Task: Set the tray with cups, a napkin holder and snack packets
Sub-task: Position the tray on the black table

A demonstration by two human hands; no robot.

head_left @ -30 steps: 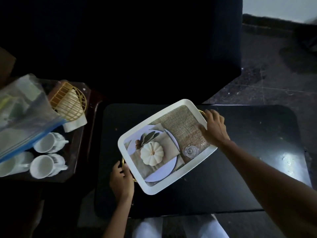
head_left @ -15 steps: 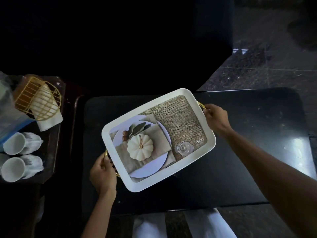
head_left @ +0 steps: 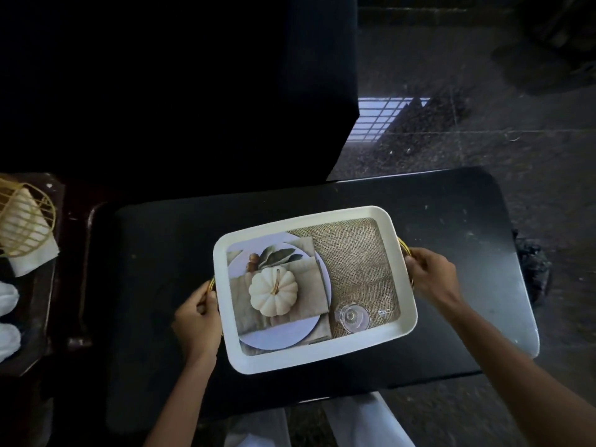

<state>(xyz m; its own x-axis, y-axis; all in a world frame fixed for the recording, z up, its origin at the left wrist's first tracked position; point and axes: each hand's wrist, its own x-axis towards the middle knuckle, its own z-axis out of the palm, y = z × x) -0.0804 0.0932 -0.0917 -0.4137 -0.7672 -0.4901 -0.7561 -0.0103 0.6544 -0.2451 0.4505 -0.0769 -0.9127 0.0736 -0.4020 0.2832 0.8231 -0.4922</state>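
The white tray (head_left: 317, 361) lies in the middle of the black worktop (head_left: 154, 259), right in front of the person. The left hand (head_left: 196, 321) has its fingers curled round the gold handle (head_left: 211, 285) at one end. The right hand (head_left: 430, 275) has its fingers curled round the other gold handle (head_left: 403, 250) at the far end. I cannot tell if the tray sits on the worktop or is held just above it. Nothing has been put in the tray yet. The pumpkin, plate and glass in it look like a picture printed on its bottom. The gold wire napkin holder (head_left: 24, 221), with white napkins in it, is well apart on a small side table (head_left: 48, 333) to the left. Near it, right at the edge, are two white shapes that I take to be the cups (head_left: 7, 300). I see no snack packets anywhere. So I think the job has only just begun. The tray is in its place, or nearly, and the cups, the napkin holder and the packets all have yet to go in.
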